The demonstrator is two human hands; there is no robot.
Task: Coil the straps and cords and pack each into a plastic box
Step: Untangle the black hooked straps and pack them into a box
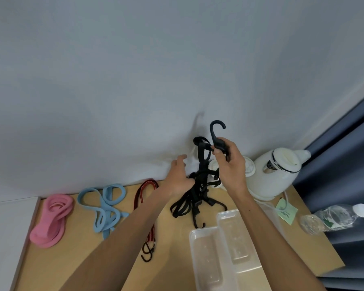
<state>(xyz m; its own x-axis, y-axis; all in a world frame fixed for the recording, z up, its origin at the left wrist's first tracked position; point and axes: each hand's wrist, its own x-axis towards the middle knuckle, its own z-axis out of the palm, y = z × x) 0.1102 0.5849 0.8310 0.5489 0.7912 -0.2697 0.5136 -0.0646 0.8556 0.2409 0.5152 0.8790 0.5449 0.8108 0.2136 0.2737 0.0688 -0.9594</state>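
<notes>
A tangled black hooked cord (200,185) hangs above the wooden table (172,269). My right hand (229,164) pinches one of its hooks and holds it up near the wall. My left hand (180,178) grips the bundle lower down, thumb against the cords, other fingers stretched out. The cord's loose loops and a lower hook trail onto the table. On the left lie a pink strap (51,221), a light blue strap (105,206) and a red-and-black hooked cord (145,206), partly hidden by my left forearm. Two clear plastic boxes (210,257) (237,236) sit at the front right.
A white electric kettle (275,173) stands on its base against the wall at the right, with a green tag (286,211) beside it. A plastic water bottle (336,219) lies at the table's right edge. A dark curtain hangs at the far right.
</notes>
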